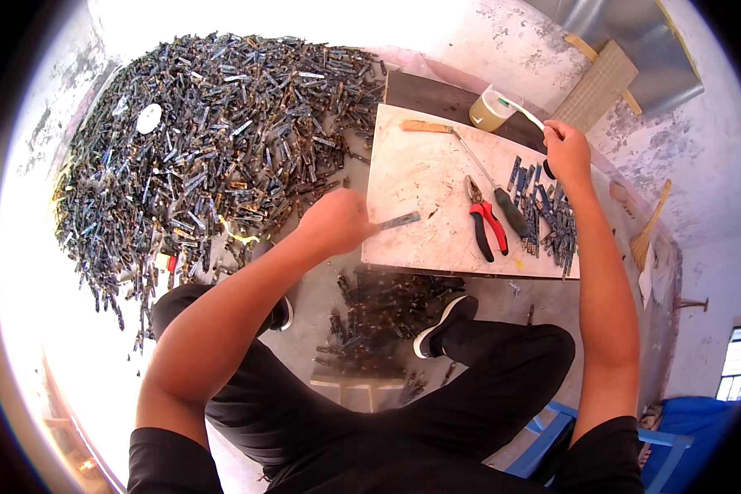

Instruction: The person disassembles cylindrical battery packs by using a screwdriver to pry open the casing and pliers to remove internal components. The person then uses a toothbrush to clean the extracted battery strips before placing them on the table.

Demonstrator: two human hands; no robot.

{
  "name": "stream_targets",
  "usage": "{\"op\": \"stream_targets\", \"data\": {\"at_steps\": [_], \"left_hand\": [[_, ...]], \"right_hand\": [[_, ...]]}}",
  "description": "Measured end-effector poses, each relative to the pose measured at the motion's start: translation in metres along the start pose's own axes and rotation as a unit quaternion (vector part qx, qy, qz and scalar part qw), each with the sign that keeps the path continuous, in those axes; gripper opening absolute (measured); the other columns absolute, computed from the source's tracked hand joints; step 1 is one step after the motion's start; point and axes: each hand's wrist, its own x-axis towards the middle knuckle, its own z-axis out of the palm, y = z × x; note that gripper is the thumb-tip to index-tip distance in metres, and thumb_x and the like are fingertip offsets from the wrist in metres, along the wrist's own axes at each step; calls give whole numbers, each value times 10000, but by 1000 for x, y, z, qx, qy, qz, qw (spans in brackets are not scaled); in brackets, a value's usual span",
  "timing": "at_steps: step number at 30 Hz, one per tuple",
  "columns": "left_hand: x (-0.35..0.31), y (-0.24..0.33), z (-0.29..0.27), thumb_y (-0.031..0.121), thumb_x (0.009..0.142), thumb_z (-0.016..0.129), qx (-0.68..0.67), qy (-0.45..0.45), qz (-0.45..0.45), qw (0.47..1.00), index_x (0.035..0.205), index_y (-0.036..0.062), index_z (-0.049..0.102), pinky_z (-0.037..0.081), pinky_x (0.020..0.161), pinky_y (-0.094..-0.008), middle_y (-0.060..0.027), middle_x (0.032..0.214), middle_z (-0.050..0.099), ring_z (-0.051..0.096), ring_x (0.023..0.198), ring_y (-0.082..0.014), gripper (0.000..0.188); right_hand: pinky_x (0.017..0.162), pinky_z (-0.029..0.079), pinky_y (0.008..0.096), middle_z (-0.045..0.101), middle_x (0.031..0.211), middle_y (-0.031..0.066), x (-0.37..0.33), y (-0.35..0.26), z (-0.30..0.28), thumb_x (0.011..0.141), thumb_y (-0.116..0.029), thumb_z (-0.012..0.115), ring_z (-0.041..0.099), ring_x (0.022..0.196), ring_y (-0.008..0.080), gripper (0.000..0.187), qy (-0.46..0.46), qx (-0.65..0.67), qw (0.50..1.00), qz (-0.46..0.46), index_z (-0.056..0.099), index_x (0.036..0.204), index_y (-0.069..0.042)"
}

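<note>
Left hand [333, 221] closed on a thin metal strip [399, 221] at the edge of the white board [420, 177]; right hand [566, 152] — fingers curled round a small dark piece [548, 170] — above the sorted strips [552, 216] beside red-handled pliers [486, 218].

From my remote view I make out no packages, labels, signs or screens anywhere around the pale work board [424, 177]; nothing here carries a printed face I can identify.
</note>
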Motion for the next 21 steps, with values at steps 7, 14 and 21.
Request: {"op": "stream_targets", "data": {"at_steps": [7,14,21], "left_hand": [[3,-10,1,194,856,892,-128,-54,-34,990,831,41,652,488,531,-296,-57,741,697,638,594,-119,286],[-1,-17,-2,215,881,895,-218,-105,-97,965,825,58,657,485,548,-266,-38,748,697,638,615,-114,290],[-15,-22,1,196,924,870,-270,-136,-129,945,850,62,667,505,602,-262,-24,752,686,636,646,-108,254]], "right_hand": [[719,533,347,762,877,78,-9,3,0,1031,-256,657,687,735,186,297,-27,101,991,83,792,1131,-12],[671,497,287,684,968,83,-51,-9,-2,1114,-175,582,601,728,154,208,-101,564,789,222,663,1163,10],[672,489,282,675,1011,102,-182,-92,3,1114,-95,543,582,738,148,171,-242,623,668,326,563,1254,2]]}}
